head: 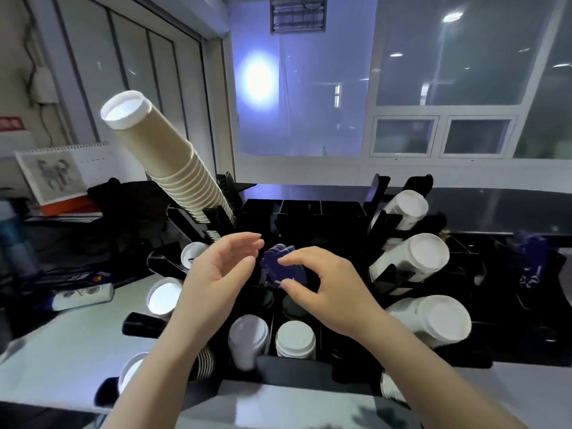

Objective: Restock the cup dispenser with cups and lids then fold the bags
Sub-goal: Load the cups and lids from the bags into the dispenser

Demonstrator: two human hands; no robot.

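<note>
Dispenser (309,212) sits dead centre on the counter, and your right hand (322,286) pinches a blue stack (280,264) over its middle slot while your left hand (223,267) hovers relaxed alongside, so a loose pinch could spill pieces among the lids (295,339).

The black cup dispenser (309,366) is sitting at the centre of the view, its slots fanning outward. A tall stack of tan cups (173,162) is leaning toward 11 o'clock from a rear slot. White cup stacks (411,261) are angling out toward 2 and 3 o'clock, bases showing. Two stacks of white lids (295,339) are standing in the front compartments at 6 o'clock. A small stack of dark blue pieces (280,261), possibly lids or sleeves, is standing upright in a middle compartment
</note>
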